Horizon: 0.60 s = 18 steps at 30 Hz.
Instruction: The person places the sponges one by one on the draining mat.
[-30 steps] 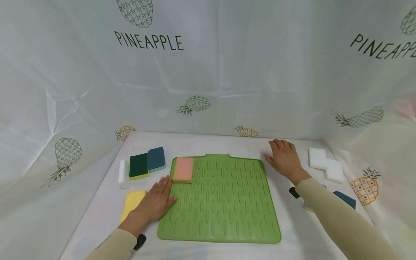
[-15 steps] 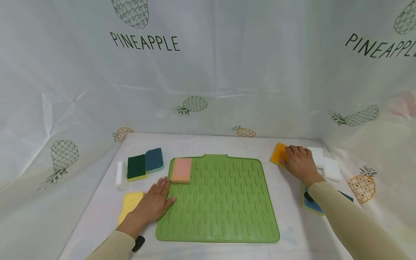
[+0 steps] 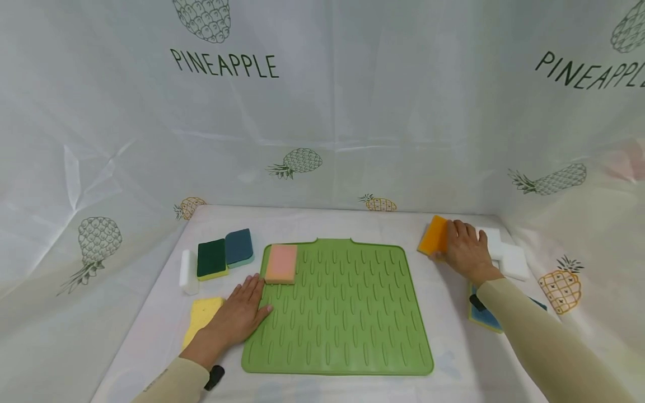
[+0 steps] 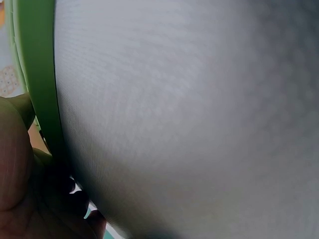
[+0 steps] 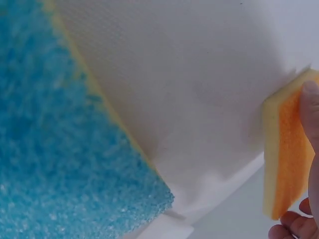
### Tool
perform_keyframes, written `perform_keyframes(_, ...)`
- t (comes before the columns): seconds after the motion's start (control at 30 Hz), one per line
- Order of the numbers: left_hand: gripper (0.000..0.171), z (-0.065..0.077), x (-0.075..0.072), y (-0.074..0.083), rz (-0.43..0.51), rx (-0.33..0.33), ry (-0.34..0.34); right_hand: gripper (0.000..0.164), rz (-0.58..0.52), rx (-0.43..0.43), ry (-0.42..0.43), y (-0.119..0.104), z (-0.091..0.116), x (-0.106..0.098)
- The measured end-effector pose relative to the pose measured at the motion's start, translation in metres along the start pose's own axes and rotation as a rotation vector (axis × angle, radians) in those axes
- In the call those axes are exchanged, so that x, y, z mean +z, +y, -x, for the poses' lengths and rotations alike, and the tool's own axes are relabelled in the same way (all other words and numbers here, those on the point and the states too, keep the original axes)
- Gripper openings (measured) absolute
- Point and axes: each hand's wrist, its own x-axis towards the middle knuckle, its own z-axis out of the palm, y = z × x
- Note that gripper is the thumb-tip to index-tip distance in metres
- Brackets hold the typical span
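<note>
My right hand [image 3: 466, 249] pinches an orange sponge [image 3: 434, 235] at the back right of the table. In the right wrist view the thumb lies on the orange face of the sponge [image 5: 289, 149], which has a pale yellow layer along its side, and fingertips meet its lower edge. My left hand [image 3: 239, 310] rests flat on the left edge of a green ridged mat [image 3: 347, 313], fingers straight. Its fingertips lie right by a pink sponge [image 3: 282, 263] at the mat's back left corner. The left wrist view shows the thumb at the mat's green edge [image 4: 40, 74].
On the left lie a yellow sponge [image 3: 204, 316], a dark green sponge [image 3: 211, 258], a blue sponge [image 3: 239, 246] and a white block [image 3: 188, 271]. Two white sponges [image 3: 513, 262] and a blue sponge with a yellow edge [image 3: 486, 319] lie at the right, partly under the arm.
The right hand has shifted right, and the orange sponge, earlier out of sight, now shows in its grip with its far edge tipped up. The left hand has stayed on the mat.
</note>
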Motion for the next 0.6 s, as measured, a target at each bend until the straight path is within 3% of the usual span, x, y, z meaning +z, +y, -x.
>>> perform_keyframes(0.4,0.077,0.0016,-0.0032,0.0030,0.027,0.000,0.000,0.127,0.003,0.022,0.005,0.0011,-0.0013,0.0012)
perform_keyframes(0.6,0.077,0.0014,-0.0016,0.0012,0.019,0.001,-0.003,0.122,0.042,-0.039,0.086,-0.0005,-0.0024,0.0013)
